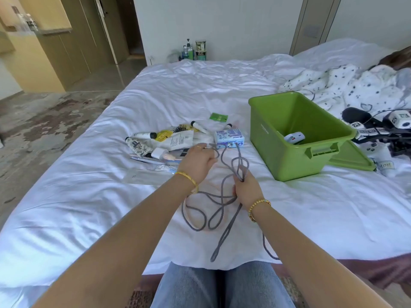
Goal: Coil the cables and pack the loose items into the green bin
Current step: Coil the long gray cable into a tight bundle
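Note:
A long grey cable (pixel 219 210) lies in tangled loops on the white bed sheet in front of me. My right hand (pixel 246 187) grips several strands of it, holding small loops upright. My left hand (pixel 198 162) pinches another stretch of the same cable near its end. The green bin (pixel 278 150) stands open to the right with a white device (pixel 294 137) inside. Loose items lie beyond my hands: a blue-and-white box (pixel 230 138), tubes (pixel 145 135), a white charger (pixel 159 152), packets and a hairbrush (pixel 178 129).
The bin's green lid (pixel 351 157) lies flat behind the bin. A black device with marker cubes (pixel 382 127) and a spotted duvet (pixel 347 85) occupy the right of the bed. Bottles (pixel 193 51) stand on the floor past the bed's far edge.

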The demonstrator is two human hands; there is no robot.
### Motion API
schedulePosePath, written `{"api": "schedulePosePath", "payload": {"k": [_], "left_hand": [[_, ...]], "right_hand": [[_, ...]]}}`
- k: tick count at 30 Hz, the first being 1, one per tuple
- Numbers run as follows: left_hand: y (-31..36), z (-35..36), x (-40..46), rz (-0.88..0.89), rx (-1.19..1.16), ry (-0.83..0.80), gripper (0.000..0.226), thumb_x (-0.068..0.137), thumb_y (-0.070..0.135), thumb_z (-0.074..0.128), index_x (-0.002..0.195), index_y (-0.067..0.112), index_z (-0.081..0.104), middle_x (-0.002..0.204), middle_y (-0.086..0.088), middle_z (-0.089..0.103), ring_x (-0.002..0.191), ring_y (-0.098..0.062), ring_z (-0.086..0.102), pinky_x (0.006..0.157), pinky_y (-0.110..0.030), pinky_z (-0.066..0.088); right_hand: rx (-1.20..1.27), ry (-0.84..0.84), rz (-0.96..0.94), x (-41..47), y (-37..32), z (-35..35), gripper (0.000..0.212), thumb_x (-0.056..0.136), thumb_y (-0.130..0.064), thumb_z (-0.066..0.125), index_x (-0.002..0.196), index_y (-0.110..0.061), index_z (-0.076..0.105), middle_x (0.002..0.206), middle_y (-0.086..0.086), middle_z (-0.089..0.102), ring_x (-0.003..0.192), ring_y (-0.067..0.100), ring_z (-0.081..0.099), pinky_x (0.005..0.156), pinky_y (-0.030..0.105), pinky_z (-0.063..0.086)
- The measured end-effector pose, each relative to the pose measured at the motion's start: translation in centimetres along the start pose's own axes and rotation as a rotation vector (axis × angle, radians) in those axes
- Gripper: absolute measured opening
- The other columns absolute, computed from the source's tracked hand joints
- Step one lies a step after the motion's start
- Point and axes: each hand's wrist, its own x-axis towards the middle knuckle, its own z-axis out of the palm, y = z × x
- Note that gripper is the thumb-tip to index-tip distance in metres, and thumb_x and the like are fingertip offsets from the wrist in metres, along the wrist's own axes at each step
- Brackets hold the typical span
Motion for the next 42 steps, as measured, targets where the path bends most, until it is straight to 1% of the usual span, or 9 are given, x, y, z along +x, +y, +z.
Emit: {"api": "schedulePosePath", "payload": {"k": [4,8,12,15,21,24,29,36,42], "left_hand": [[3.1,-5.1,-0.6,-0.113,-0.682,0.208,0.027,0.091,0.015,0.056,0.065,0.018,0.049,0.070,-0.001,0.051,0.072,-0.010,0.048,0.071,-0.022,0.036],[5.6,-9.5,-1.4,-0.115,-0.984,0.308,0.040,0.088,0.008,0.058,0.054,0.018,0.039,0.095,0.006,0.063,0.084,0.001,0.057,0.067,-0.004,0.040],[5.3,-12.7,-3.2,-0.079,-0.910,0.387,0.043,0.084,-0.003,0.051,0.054,0.017,0.027,0.081,-0.015,0.062,0.068,0.000,0.062,0.058,-0.014,0.041],[3.1,-13.7,-5.0,-0.130,-0.678,0.511,0.043,0.085,0.000,0.050,0.056,0.018,0.023,0.057,-0.007,0.030,0.051,-0.015,0.037,0.049,-0.021,0.027],[-3.3,-12.0,-9.1,-0.430,-0.329,0.527,0.044,0.092,0.017,0.050,0.056,0.018,0.024,0.051,0.001,0.026,0.053,-0.022,0.030,0.051,-0.033,0.015],[-4.6,-10.4,-10.4,-0.565,-0.184,0.213,0.025,0.093,0.026,0.048,0.071,0.014,0.048,0.073,-0.006,0.055,0.087,-0.034,0.054,0.071,-0.033,0.039],[-2.0,-8.1,-11.7,-0.337,-0.220,0.091,0.043,0.094,0.031,0.050,0.127,0.004,0.048,0.127,-0.017,0.053,0.123,-0.031,0.045,0.103,-0.031,0.032],[2.7,-5.9,-13.7,0.036,-0.319,0.104,0.039,0.088,0.034,0.059,0.115,0.007,0.052,0.105,-0.002,0.053,0.100,-0.013,0.049,0.084,-0.020,0.035],[2.7,-5.4,-13.3,-0.098,-0.413,-0.053,0.028,0.097,0.026,0.046,0.081,0.009,0.061,0.061,0.001,0.059,0.065,-0.018,0.059,0.071,-0.030,0.047]], "right_hand": [[0.137,0.087,-0.009,-1.1,-1.1,-0.5,0.047,0.095,-0.009,0.038,0.140,-0.024,0.036,0.079,0.002,0.056,0.052,0.009,0.045,0.044,0.016,0.035],[0.207,0.121,-0.069,-2.9,-2.8,-0.7,0.046,0.095,-0.005,0.037,0.138,-0.022,0.039,0.061,0.000,0.052,0.051,0.011,0.042,0.049,0.021,0.032],[0.246,0.064,-0.099,-4.6,-4.3,-0.3,0.035,0.097,-0.008,0.036,0.128,-0.016,0.050,0.055,0.002,0.050,0.042,0.006,0.041,0.044,0.021,0.031],[0.264,0.004,-0.106,-5.8,-5.3,0.4,0.030,0.098,-0.012,0.038,0.126,-0.015,0.051,0.060,0.000,0.053,0.031,0.001,0.038,0.035,0.014,0.031],[0.257,-0.062,-0.198,-8.2,-7.5,2.3,0.027,0.098,-0.021,0.041,0.122,-0.014,0.052,0.077,-0.011,0.052,0.055,-0.001,0.050,0.050,0.006,0.038],[0.236,-0.050,-0.239,-9.0,-8.1,2.6,0.026,0.098,-0.022,0.041,0.114,-0.007,0.055,0.074,-0.001,0.050,0.057,0.010,0.042,0.042,0.006,0.032],[0.306,-0.052,-0.195,-9.6,-9.0,1.4,0.028,0.098,-0.021,0.042,0.118,-0.005,0.053,0.089,0.009,0.053,0.057,0.011,0.043,0.036,0.006,0.033],[0.540,0.089,0.049,-9.0,-8.9,-1.0,0.040,0.098,-0.035,0.038,0.121,-0.006,0.053,0.074,-0.003,0.056,0.056,0.009,0.051,0.042,0.018,0.034],[0.640,-0.128,0.157,-9.6,-7.8,-1.9,0.023,0.093,-0.039,0.049,0.090,-0.016,0.051,0.076,0.001,0.055,0.064,0.009,0.055,0.044,0.018,0.043]]}}
